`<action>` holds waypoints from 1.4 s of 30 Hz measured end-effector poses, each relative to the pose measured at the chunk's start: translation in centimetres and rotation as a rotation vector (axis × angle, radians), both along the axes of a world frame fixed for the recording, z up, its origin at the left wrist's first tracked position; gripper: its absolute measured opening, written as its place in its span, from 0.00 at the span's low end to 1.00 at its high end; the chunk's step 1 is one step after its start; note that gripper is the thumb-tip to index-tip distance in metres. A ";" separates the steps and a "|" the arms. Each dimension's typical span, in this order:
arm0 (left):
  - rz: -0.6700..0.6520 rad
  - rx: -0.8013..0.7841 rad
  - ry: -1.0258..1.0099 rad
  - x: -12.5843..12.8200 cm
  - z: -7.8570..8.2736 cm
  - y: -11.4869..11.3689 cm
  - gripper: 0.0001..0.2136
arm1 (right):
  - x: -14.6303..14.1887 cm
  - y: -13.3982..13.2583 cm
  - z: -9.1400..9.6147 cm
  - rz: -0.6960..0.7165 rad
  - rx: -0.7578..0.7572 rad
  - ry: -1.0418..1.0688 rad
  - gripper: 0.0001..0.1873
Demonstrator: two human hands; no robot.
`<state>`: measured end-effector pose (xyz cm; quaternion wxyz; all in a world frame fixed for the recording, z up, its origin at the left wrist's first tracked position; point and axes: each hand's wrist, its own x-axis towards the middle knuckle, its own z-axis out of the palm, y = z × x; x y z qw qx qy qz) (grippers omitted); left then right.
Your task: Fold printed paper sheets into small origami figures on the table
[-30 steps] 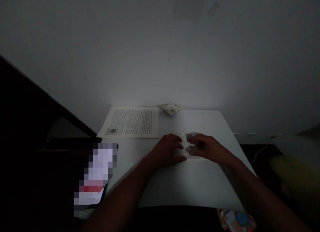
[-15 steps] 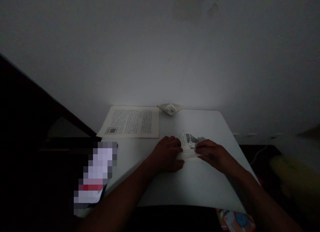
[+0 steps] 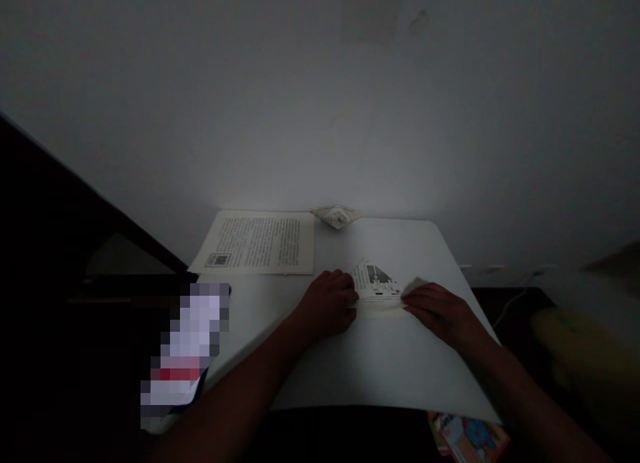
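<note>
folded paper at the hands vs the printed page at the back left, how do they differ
The folded paper is creased into a smaller, angled shape; the printed page is larger and lies flat.

The folded paper shows a dark picture; the printed page shows lines of text and a square code.

The left hand and right hand touch the folded paper, not the printed page.

Both are pale with dark print.

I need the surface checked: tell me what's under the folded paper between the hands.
White tabletop shows around the folded paper; whatever lies directly beneath is covered and can't be seen.
</note>
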<state>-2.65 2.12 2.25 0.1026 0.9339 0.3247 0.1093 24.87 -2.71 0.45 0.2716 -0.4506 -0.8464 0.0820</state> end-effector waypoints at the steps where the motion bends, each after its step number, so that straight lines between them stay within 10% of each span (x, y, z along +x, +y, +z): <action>1: 0.005 0.010 0.008 0.1 -0.2 0.0 0.06 | -0.2 0.3 0.0 -0.005 0.000 -0.010 0.07; 29: 0.384 -0.216 0.116 2.2 0.2 1.8 0.16 | -2.2 4.5 2.8 -0.231 -0.514 -0.186 0.18; 42: 0.469 -0.275 0.144 2.7 1.3 1.8 0.16 | -4.3 4.6 3.4 -0.366 -0.407 -0.358 0.24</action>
